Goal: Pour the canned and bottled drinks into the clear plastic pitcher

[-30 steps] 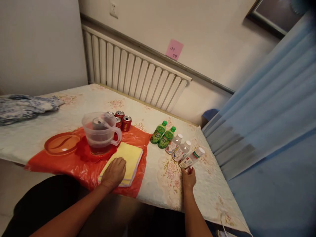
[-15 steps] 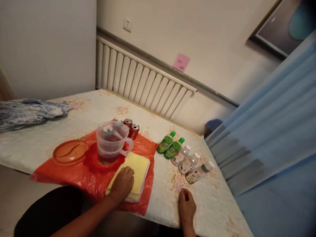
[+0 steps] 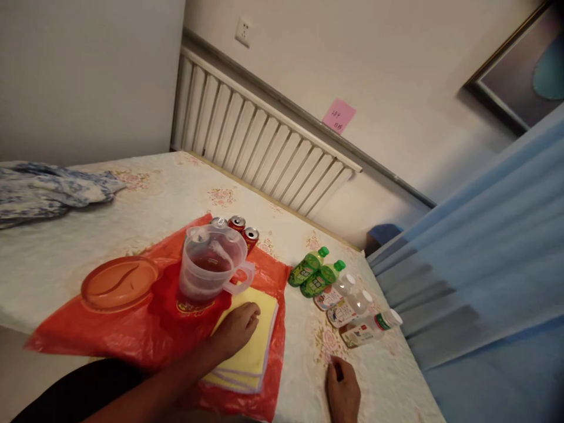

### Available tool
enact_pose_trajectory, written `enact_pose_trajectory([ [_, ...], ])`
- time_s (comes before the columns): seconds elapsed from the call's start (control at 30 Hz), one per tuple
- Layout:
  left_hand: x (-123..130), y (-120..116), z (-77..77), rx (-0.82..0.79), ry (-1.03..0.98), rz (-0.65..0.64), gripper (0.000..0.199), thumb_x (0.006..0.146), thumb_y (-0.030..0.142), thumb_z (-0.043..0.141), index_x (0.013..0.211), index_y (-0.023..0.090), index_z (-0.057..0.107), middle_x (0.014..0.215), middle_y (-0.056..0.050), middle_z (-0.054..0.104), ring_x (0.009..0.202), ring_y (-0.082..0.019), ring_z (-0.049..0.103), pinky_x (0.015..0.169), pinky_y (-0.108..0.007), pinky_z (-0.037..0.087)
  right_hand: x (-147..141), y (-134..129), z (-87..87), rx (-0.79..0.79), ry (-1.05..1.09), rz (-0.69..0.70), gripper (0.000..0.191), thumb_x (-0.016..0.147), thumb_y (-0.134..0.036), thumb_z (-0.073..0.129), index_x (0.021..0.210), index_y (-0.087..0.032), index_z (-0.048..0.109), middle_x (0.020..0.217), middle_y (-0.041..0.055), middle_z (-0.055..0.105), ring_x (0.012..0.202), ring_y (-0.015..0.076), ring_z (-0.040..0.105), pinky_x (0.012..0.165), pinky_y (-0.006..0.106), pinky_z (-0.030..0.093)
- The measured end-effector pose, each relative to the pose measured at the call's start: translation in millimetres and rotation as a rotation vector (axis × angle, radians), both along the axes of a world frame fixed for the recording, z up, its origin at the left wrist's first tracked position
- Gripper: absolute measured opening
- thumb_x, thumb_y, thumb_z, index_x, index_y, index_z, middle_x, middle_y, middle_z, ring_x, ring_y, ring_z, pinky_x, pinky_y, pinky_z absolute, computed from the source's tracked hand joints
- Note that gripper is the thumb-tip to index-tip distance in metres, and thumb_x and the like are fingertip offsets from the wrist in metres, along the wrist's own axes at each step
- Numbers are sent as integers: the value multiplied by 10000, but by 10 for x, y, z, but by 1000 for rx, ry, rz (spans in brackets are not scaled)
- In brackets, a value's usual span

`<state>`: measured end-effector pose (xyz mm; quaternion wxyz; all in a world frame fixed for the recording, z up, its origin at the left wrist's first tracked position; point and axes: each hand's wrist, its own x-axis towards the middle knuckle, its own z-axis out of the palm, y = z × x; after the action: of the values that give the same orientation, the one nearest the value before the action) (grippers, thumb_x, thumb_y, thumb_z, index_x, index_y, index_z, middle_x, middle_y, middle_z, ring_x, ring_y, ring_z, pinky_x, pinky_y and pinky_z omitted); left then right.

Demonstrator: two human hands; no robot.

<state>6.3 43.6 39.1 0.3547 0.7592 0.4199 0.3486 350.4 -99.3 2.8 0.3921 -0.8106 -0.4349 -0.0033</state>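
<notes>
My left hand (image 3: 238,330) rests on a folded yellow cloth (image 3: 249,367), its fingers curled in and nothing seen in them. Over bare tablecloth at the lower right is my right hand (image 3: 343,388), closed, thumb against the fingers; what it holds, if anything, is too small to name. A clear jug (image 3: 205,276) with dark liquid stands on a red scalloped mat (image 3: 165,305), its handle toward the right. Left of it lies an orange round lid (image 3: 118,285). All these rest on a red plastic sheet (image 3: 106,335).
Several cans (image 3: 251,238) stand behind the jug. Green bottles (image 3: 307,267) and clear white-capped bottles (image 3: 348,310) form a row at the right. A patterned cloth (image 3: 53,191) lies at the far left. A radiator (image 3: 259,141) and blue curtain (image 3: 480,252) border the table.
The view has shifted and tilted. My left hand has moved up and right over the yellow cloth and its fingers are curled more. My right hand keeps its pose.
</notes>
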Motion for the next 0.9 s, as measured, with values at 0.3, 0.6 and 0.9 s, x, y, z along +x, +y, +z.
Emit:
enact_pose_trajectory([
  [0.3,-20,-75,-52,-15,-44,-46,133,843,137,458,867,230,551,901,-54,665,862,-201,617,811,-328,466,-480,512,223,139,52,71,431,745,-586,604,887,-201,739,948,133,774,889,314,720,820,417,578],
  [0.6,-91,-73,-36,-116,-167,-59,169,762,111,509,877,221,565,862,-41,667,835,-193,626,776,-304,469,-1843,2423,1001,182,103,656,647,755,-375,710,1359,-182,586,1247,130,688,908,233,671,792,388,576],
  [0.9,-127,-28,73,-191,-244,-47,131,751,125,520,838,218,550,867,-45,660,792,-175,601,740,-290,469,-2369,3351,1117,142,-212,902,657,763,-363,763,1374,-188,595,1411,136,585,1323,334,515,1169,553,335],
])
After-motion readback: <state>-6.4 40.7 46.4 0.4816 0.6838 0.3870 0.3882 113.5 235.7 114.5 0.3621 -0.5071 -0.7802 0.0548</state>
